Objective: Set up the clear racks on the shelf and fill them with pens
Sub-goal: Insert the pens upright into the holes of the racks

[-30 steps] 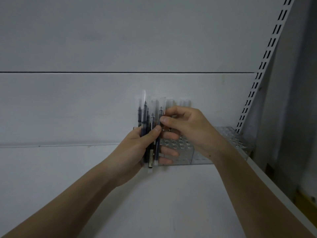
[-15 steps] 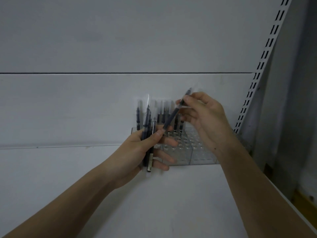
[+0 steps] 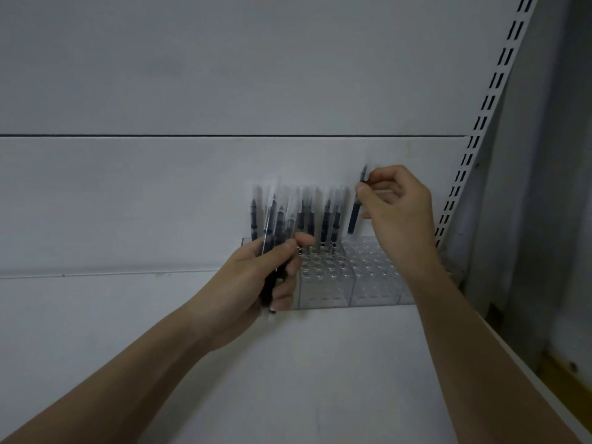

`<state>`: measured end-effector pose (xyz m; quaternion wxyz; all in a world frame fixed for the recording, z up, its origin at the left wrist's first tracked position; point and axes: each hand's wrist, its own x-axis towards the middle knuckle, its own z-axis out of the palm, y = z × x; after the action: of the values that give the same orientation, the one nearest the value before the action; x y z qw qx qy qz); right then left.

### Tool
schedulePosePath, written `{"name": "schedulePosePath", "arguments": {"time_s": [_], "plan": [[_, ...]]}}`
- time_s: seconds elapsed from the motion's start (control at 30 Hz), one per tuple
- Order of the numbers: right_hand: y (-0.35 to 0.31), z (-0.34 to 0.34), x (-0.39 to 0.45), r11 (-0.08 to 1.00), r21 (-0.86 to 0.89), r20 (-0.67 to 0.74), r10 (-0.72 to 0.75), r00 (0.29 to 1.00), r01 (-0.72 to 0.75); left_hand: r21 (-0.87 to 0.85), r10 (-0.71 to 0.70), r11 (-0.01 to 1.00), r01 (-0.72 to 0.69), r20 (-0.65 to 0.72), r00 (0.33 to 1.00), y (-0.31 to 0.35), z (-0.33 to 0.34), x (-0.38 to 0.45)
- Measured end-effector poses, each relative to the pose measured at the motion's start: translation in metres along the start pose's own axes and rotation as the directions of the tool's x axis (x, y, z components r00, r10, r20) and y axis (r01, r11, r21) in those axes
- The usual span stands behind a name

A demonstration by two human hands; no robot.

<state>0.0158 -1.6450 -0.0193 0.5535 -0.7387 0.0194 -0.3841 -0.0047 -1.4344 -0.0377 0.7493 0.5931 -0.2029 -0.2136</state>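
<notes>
Now a single pen hangs over the right-hand rack

Up against the white back panel [image 3: 160, 203], two clear racks stand side by side on the white shelf [image 3: 320, 379], touching: the left rack [image 3: 323, 283] and the right rack [image 3: 374, 277], both with rows of round holes on top. Several pens in clear sleeves [image 3: 323, 219] stand upright in the back row of the left rack. The right hand [image 3: 397, 206] pinches one dark pen [image 3: 356, 209] between thumb and fingertips near its upper end; the pen hangs almost upright, its lower end just above the back left corner of the right rack, not yet in a hole. The left hand [image 3: 266, 274] is clenched around a bundle of pens [image 3: 272, 225], also sleeved, held upright just in front of the left end of the left rack and hiding part of it. Right of the right rack, a slotted white upright [image 3: 480, 123] rises at a slant along the panel's edge.
</notes>
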Motion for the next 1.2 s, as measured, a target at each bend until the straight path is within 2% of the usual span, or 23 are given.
{"name": "schedulePosePath", "arguments": {"time_s": [0.13, 0.27, 0.43, 0.6, 0.8, 0.9, 1.1, 1.2], "plan": [[0.0015, 0.001, 0.0003, 1.0, 0.002, 0.009, 0.006, 1.0, -0.006, 0.123, 0.043, 0.991, -0.045, 0.02, 0.999, 0.0017, 0.0012, -0.0029], [0.0028, 0.0024, 0.0, 1.0, 0.0, 0.019, 0.006, 1.0, -0.006, 0.07, -0.008, 0.998, 0.003, 0.068, 0.998, 0.0043, 0.002, -0.0046], [0.0041, 0.0018, 0.0007, 1.0, -0.019, 0.009, 0.005, 1.0, -0.005, 0.108, -0.018, 0.994, 0.008, 0.098, 0.995, 0.0011, 0.0026, -0.005], [0.004, 0.0027, -0.0008, 0.998, -0.061, -0.017, -0.029, 0.999, 0.028, 0.042, -0.028, 0.999, 0.027, 0.022, 0.999, 0.0045, 0.0003, -0.0023], [0.0049, 0.0034, -0.0012, 0.993, -0.112, -0.005, -0.035, 0.999, 0.034, -0.063, 0.072, 0.995, -0.072, -0.006, 0.997, 0.0038, 0.001, -0.0001], [0.0034, 0.0015, -0.0004, 0.991, -0.13, -0.007, -0.032, 0.999, 0.031, -0.012, 0.099, 0.995, -0.099, -0.011, 0.995, 0.0045, -0.0003, -0.0008], [0.0092, 0.0051, -0.0038, 0.94, -0.341, 0.125, 0.017, 0.992, 0.027, 0.049, 0.087, 0.995, -0.085, -0.027, 0.996, 0.0024, -0.0007, -0.0006], [0.01, 0.0022, -0.0025, 0.923, -0.386, 0.11, 0.042, 0.993, 0.003, 0.036, 0.086, 0.996, -0.085, -0.026, 0.996, 0.0011, -0.0029, 0.0006]]}}
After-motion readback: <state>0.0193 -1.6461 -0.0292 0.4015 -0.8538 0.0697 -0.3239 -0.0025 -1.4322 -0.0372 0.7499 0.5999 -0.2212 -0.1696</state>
